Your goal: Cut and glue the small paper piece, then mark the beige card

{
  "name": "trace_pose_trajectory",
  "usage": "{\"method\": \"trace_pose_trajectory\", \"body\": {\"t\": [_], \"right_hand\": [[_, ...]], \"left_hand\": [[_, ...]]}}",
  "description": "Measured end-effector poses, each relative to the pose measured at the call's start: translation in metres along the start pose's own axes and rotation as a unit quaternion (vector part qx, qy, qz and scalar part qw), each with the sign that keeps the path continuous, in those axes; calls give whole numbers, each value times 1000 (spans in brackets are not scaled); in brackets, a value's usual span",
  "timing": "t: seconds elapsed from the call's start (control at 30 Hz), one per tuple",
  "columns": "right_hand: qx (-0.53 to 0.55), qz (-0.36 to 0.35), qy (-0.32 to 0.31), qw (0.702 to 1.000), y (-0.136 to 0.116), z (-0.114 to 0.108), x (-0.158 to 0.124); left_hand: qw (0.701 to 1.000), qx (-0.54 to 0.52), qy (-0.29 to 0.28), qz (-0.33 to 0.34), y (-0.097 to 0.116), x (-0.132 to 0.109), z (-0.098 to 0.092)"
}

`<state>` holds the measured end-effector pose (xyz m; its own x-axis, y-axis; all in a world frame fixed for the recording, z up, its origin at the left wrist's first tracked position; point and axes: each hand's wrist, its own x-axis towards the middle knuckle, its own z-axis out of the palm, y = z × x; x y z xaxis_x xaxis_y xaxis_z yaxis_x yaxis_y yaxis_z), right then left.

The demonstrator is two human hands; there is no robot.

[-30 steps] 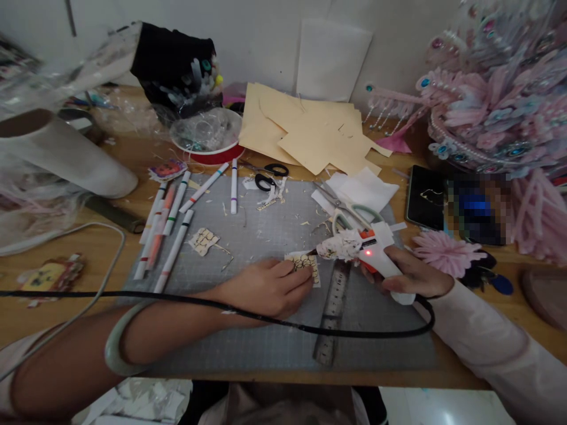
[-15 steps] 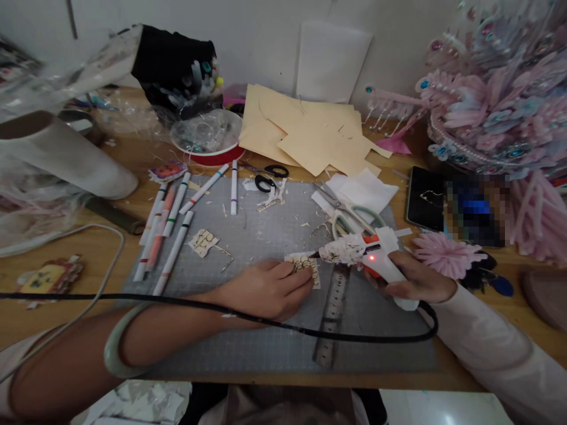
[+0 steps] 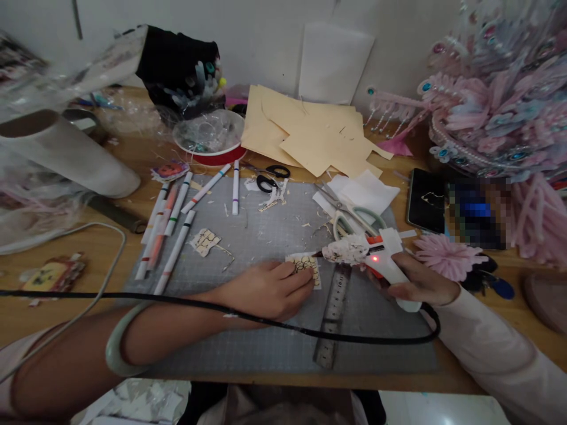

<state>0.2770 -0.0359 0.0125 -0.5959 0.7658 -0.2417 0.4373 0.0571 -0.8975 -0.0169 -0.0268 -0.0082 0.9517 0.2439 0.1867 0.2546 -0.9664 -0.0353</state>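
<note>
My left hand [image 3: 266, 290], a pale bangle on its wrist, lies on the grey cutting mat [image 3: 266, 230]. Its bent fingers hold a small patterned paper piece [image 3: 315, 276] down, covering part of it. In my right hand [image 3: 420, 277] is a white and orange hot glue gun [image 3: 390, 260] with a red light on. Whitish lumps coat the gun's front, and its dark nozzle points left at the paper's upper right corner. A steel ruler [image 3: 332, 313] lies just below the gun. Further left on the mat rests another patterned paper cutout [image 3: 205, 242].
The gun's black cord [image 3: 274, 322] runs across my left forearm. Green-handled scissors [image 3: 354, 215] and black scissors [image 3: 268, 179] lie beyond the hands. Several markers [image 3: 177, 251] are at left, cream card sheets [image 3: 310, 130] behind, a phone [image 3: 426, 200] and pink decorations [image 3: 491, 112] at right.
The view shifts very slightly. The glue gun's tip has moved a little right, along the paper's top edge. My left hand stays on the paper.
</note>
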Motion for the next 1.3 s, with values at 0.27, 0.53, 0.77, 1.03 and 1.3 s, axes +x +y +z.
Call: {"method": "trace_pose_trajectory", "body": {"t": [0.27, 0.53, 0.77, 1.03, 1.3], "right_hand": [[-46, 27, 22, 998, 5, -1, -3], [-70, 4, 10, 998, 1, -2, -3], [-8, 39, -8, 999, -4, -7, -5], [-24, -23, -26, 999, -67, -15, 49], [-324, -111, 25, 939, -87, 6, 164]], "left_hand": [[1000, 7, 2, -1, 0, 0, 0], [1000, 2, 2, -2, 1, -1, 0], [1000, 7, 5, -5, 1, -1, 1], [1000, 5, -4, -9, 5, 1, -4], [1000, 29, -6, 2, 7, 0, -4]]}}
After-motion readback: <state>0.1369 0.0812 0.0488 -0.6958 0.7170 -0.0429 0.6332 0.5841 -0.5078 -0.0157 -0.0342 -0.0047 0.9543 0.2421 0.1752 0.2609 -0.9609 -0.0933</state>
